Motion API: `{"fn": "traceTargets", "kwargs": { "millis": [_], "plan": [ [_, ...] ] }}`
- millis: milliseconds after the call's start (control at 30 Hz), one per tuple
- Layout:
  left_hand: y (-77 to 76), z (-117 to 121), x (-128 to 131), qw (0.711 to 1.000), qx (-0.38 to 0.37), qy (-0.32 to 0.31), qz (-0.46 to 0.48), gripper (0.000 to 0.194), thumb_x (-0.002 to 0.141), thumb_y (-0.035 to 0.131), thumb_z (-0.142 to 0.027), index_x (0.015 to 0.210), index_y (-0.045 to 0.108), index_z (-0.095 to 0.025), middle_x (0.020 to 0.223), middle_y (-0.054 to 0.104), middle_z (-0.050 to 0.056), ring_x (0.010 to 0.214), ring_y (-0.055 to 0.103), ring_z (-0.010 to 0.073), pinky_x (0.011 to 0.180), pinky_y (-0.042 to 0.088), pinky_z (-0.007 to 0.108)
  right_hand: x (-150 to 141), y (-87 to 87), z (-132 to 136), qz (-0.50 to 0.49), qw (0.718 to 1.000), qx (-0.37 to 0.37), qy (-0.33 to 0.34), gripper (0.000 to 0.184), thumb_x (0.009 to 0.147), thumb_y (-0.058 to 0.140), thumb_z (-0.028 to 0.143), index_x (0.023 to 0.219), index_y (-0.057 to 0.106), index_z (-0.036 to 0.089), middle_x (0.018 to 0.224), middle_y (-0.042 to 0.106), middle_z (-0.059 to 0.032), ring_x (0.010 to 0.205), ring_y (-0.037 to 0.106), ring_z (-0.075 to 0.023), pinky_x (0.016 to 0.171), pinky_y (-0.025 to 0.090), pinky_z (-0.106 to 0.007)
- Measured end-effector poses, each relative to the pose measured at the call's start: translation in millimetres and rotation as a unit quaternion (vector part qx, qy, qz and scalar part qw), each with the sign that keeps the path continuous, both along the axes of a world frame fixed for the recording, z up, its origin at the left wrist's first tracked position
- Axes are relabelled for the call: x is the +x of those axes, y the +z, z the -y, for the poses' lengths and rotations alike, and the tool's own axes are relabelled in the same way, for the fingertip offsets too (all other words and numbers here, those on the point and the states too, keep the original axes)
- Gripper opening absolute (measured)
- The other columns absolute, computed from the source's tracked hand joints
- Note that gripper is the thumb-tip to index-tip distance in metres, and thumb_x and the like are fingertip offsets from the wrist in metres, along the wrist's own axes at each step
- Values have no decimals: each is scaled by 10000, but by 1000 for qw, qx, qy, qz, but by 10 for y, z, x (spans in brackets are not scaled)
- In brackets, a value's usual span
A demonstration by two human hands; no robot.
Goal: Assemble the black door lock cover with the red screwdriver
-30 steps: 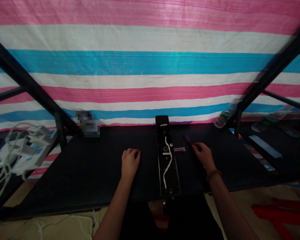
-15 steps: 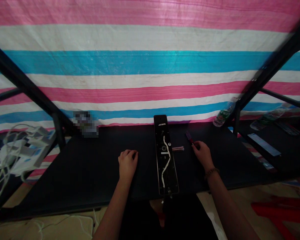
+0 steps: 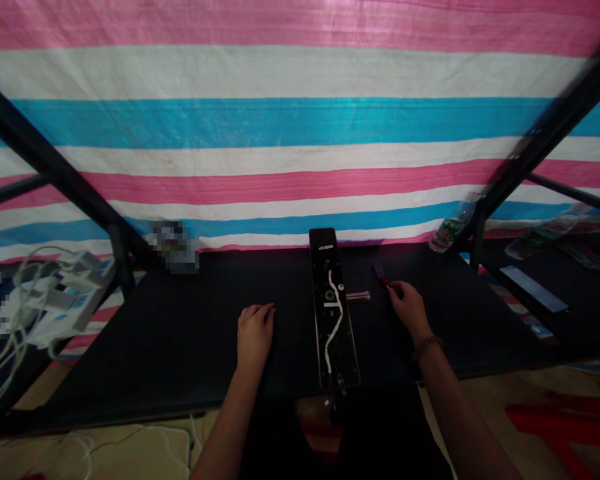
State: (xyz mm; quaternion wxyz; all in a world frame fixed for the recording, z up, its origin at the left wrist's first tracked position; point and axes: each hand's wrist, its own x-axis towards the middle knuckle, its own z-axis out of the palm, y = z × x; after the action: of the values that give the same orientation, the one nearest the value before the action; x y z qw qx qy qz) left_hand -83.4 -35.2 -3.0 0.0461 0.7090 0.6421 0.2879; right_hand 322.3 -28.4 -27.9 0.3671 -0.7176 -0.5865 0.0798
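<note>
So, the small purplish-red tool (image 3: 379,271) is being pinched at its near end by the thumb and fingertips of the right hand (image 3: 408,308), with the rest of it sticking out past the fingers, angled away and a bit to the left. What kind of tool it is can't really be made out, tbh. The long black panel (image 3: 334,333) is laid lengthwise on the table (image 3: 180,347), well left of those fingers, and a slim pinkish piece (image 3: 360,296) is seen at its right edge, between panel and hand. The left hand (image 3: 255,331) is rested on the table left of the panel, apart from it, fingers loosely curled; whether anything's tucked under them can't be told.
</note>
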Motion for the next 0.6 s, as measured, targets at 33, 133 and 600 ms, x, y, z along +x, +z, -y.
{"fn": "traceTargets", "kwargs": {
  "millis": [33,133,600],
  "plan": [
    [-6,-3,-2,1000,2,0,3,291,957,503,-267,1062,759,-178,957,702,109,939,619,281,880,512,419,2,-5,-2,0,1000,1,-1,310,876,484,379,973,674,154,984,704,-143,898,637,-277,843,488,-430],
    [-19,-9,-6,1000,7,3,3,274,951,514,-258,1029,764,-178,936,707,104,923,621,277,871,517,413,7,-15,-7,-5,1000,4,-1,303,875,488,383,965,675,163,973,707,-138,891,640,-282,830,492,-433],
    [-51,-30,-16,999,32,-3,13,277,947,514,-258,1050,752,-160,979,726,115,946,634,282,888,518,419,-4,6,11,-37,999,14,-2,293,868,497,376,972,681,173,983,714,-127,904,651,-279,828,499,-429]
  ]
}}
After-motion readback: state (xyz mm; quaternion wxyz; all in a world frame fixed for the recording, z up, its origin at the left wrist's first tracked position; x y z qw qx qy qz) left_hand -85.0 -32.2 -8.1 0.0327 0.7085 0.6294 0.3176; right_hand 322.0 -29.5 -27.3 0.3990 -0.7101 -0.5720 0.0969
